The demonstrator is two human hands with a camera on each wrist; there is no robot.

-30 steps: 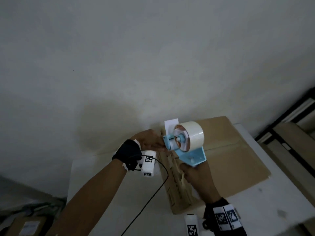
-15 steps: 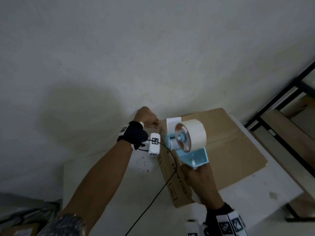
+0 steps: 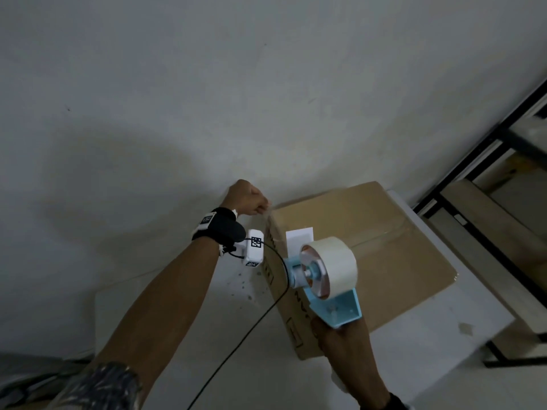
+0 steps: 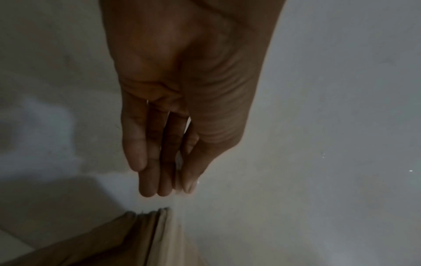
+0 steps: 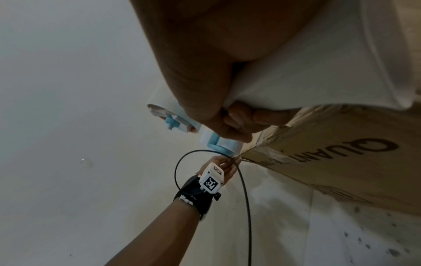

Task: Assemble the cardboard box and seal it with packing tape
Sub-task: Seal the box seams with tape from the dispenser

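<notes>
A brown cardboard box [image 3: 384, 261] lies closed on the white table [image 3: 444, 365], pushed against the wall. My right hand [image 3: 334, 338] grips the handle of a blue tape dispenser [image 3: 340, 309] carrying a white tape roll [image 3: 334, 258], held over the box's near left edge. My left hand [image 3: 251, 201] is at the box's far left corner, thumb pressed to fingertips. A faint clear tape strip [image 3: 270, 232] runs from it toward the dispenser. In the left wrist view the left hand [image 4: 175, 187] hovers just off the box corner [image 4: 148, 234]. The right wrist view shows the right hand [image 5: 239, 122] against the box [image 5: 341, 162].
A white label [image 3: 299, 239] sits on the box top near the dispenser. A black cable [image 3: 251, 329] hangs from my left wrist across the box side. A black metal rack [image 3: 488, 161] stands to the right. Dark specks mark the table left of the box.
My left hand has moved from the dispenser to the box's far left corner, drawing tape out. The right hand with the dispenser has stayed over the near left edge.
</notes>
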